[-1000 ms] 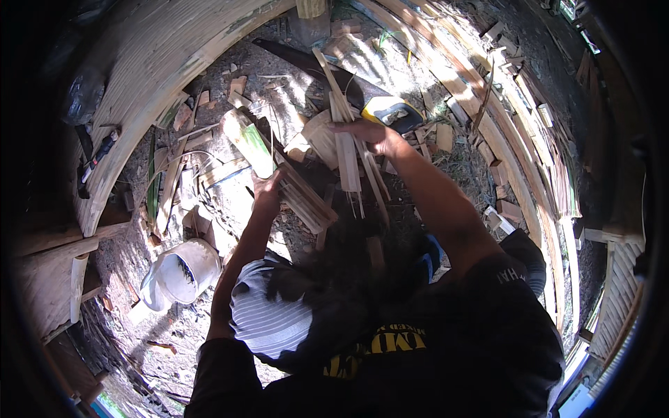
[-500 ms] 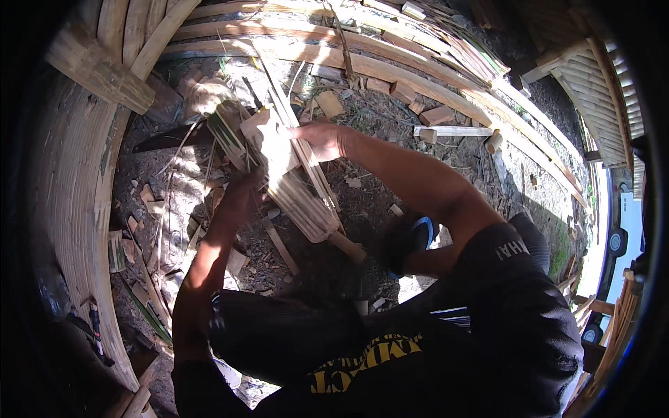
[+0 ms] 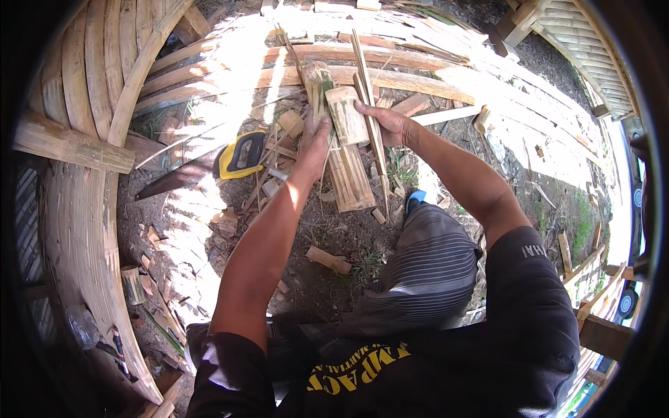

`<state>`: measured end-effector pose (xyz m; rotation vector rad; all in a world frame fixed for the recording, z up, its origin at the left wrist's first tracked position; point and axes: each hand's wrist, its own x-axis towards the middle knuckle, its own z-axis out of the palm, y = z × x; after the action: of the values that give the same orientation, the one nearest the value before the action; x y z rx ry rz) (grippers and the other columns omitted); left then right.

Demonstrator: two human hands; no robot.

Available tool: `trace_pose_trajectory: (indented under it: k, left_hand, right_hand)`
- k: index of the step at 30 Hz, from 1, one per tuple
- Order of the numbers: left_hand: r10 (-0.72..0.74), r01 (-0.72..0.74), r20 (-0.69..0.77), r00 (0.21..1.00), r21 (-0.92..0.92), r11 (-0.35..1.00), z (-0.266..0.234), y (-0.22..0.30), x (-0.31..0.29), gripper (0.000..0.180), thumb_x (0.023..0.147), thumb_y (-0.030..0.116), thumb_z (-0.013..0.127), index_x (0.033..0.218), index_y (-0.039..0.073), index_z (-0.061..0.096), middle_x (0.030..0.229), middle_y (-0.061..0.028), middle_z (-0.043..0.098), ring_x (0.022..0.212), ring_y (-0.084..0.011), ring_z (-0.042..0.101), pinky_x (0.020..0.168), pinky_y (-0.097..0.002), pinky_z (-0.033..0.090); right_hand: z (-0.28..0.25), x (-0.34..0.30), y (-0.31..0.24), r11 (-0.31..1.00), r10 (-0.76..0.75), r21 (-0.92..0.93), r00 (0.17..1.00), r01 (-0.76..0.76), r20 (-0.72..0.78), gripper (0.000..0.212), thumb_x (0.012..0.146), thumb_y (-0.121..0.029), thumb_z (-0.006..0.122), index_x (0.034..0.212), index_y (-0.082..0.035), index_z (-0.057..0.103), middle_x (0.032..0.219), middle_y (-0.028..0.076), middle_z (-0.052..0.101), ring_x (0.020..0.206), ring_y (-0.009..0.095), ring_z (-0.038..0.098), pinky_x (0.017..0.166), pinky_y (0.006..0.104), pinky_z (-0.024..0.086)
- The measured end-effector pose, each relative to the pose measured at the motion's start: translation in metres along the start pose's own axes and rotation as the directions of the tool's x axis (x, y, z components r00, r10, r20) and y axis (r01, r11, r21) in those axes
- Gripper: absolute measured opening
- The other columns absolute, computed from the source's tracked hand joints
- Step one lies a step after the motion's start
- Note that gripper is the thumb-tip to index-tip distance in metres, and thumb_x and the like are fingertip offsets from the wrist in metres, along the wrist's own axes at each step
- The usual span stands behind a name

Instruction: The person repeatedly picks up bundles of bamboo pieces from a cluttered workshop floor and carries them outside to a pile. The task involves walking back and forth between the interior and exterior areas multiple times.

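Observation:
Both arms reach forward with a bundle of split bamboo pieces between the hands. My left hand [image 3: 316, 148] is closed on the bundle's left side, at a greenish bamboo piece [image 3: 319, 87]. My right hand [image 3: 389, 125] wraps the right side, with thin bamboo strips [image 3: 362, 59] in its grasp and its thumb on the edge of a short wide bamboo piece [image 3: 346, 115]. Beneath these, a longer bamboo slat [image 3: 350, 184] slants toward me. Left of the bundle, a handsaw [image 3: 240, 155] with a yellow and black handle lies on the ground.
Long wooden beams [image 3: 306, 54] stretch across the far side. Along the left runs a bamboo bench [image 3: 77, 209], with a clear plastic bottle [image 3: 82, 326] on it. A wood offcut [image 3: 329, 260] and several chips litter the dirt. At right stands a slatted bamboo panel [image 3: 582, 56].
My hands have moved forward and to the right with the bamboo bundle. The bundle is more upright in the view, and the saw's handle is now uncovered.

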<state>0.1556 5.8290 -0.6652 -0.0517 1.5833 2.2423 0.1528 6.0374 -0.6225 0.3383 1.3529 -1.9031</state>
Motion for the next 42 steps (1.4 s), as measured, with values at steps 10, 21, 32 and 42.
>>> trace_pose_trajectory:
  k: [10,21,32,42]
  left_hand:
    - [-0.457,0.442,-0.071,0.887,0.422,0.792,-0.036,-0.044,0.010,0.082,0.087,0.047,0.067,0.145,0.002,0.029,0.140,-0.0209,0.044,0.128,-0.0323,0.047,0.101,-0.0505,0.043]
    - [-0.418,0.429,0.107,0.902,-0.115,0.896,0.001,-0.103,0.042,0.102,0.078,0.055,0.074,0.150,0.010,0.016,0.148,-0.0155,0.033,0.138,-0.0320,0.031,0.113,-0.0498,0.027]
    - [-0.354,0.329,0.050,0.934,-0.508,0.796,0.021,-0.113,0.006,0.087,0.088,0.073,0.042,0.145,0.007,0.035,0.140,-0.0166,0.048,0.126,-0.0343,0.049,0.104,-0.0496,0.043]
    - [-0.303,0.283,0.048,0.952,-0.519,0.807,0.002,-0.129,0.003,0.068,0.097,0.055,0.043,0.144,0.007,0.036,0.133,-0.0152,0.053,0.113,-0.0277,0.060,0.094,-0.0416,0.053]
  right_hand:
    - [-0.112,0.023,0.065,0.994,0.010,0.108,0.989,0.006,-0.145,0.087,0.079,-0.049,0.076,0.138,0.005,0.042,0.140,0.022,0.047,0.127,0.033,0.049,0.102,0.0520,0.042]
    - [-0.055,0.048,0.072,0.851,-0.356,-0.481,0.906,0.213,-0.229,0.100,0.083,-0.061,0.066,0.133,0.017,0.030,0.128,0.034,0.050,0.121,0.038,0.052,0.101,0.0418,0.042]
    - [-0.019,0.002,0.047,0.897,-0.413,-0.231,0.901,0.377,-0.135,0.103,0.084,-0.045,0.073,0.149,0.007,0.012,0.139,0.030,0.042,0.128,0.036,0.046,0.107,0.0389,0.037]
    - [-0.025,0.008,0.070,0.672,-0.451,-0.725,0.860,0.151,-0.239,0.073,0.080,-0.024,0.069,0.142,-0.003,0.036,0.123,0.024,0.056,0.113,0.041,0.057,0.096,0.0405,0.047]
